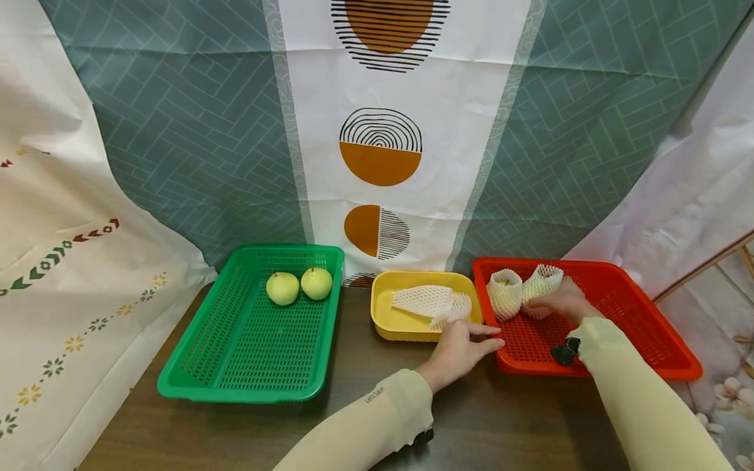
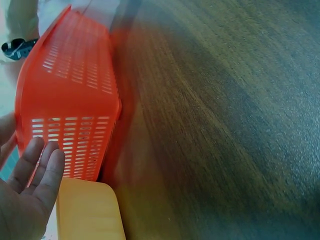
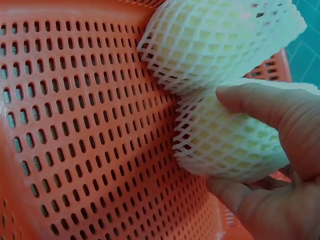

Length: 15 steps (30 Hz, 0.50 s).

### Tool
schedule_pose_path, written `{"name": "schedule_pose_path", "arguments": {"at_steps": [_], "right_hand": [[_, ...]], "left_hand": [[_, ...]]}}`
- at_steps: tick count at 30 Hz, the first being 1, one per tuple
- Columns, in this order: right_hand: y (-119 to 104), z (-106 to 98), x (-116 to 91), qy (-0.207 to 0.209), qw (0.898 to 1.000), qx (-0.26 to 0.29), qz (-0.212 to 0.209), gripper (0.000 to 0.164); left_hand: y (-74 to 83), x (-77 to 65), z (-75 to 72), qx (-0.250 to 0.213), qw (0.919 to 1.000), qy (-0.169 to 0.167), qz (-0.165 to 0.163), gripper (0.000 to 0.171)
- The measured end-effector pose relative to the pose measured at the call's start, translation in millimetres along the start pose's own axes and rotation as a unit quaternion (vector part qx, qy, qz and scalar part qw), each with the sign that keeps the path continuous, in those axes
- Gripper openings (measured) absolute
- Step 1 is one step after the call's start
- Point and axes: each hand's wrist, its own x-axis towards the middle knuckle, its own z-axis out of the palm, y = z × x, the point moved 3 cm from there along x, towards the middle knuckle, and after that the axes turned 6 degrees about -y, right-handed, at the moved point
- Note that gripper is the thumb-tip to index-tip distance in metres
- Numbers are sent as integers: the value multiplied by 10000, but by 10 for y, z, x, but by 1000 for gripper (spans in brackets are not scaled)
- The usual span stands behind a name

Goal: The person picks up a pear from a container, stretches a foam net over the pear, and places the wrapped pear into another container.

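Inside the red basket (image 1: pixel 530 356), my right hand (image 1: pixel 562 302) holds a pear in a white foam net (image 1: pixel 543 280). The right wrist view shows my thumb and fingers on either side of that netted pear (image 3: pixel 235 140). A second netted pear (image 1: pixel 504 296) touches it on the left. My left hand (image 1: pixel 461 353) is at the near right corner of the yellow tray (image 1: pixel 385 325), fingers extended toward the red basket's left wall. In the left wrist view its fingers (image 2: pixel 47 170) hold nothing; whether they touch the basket is unclear. White foam nets (image 1: pixel 427 302) lie in the tray.
A green basket (image 1: pixel 247 395) stands at the left with two bare yellow-green pears (image 1: pixel 283 288) near its far end. All containers are on a dark wooden table (image 1: pixel 377 379). A patterned cloth (image 1: pixel 383 157) hangs directly behind them.
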Motion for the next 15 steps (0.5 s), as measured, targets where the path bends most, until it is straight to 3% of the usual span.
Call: {"name": "schedule_pose_path", "arguments": {"at_steps": [10,15], "right_hand": [[-6,31,41,-128,9994,-301,115,95],[2,33,77,-427,9981,-401,190,95]], "left_hand": [[27,-2,-16,28,10000,-82,35,24],[32,-3,-26,11,10000,-60,31,25]]}}
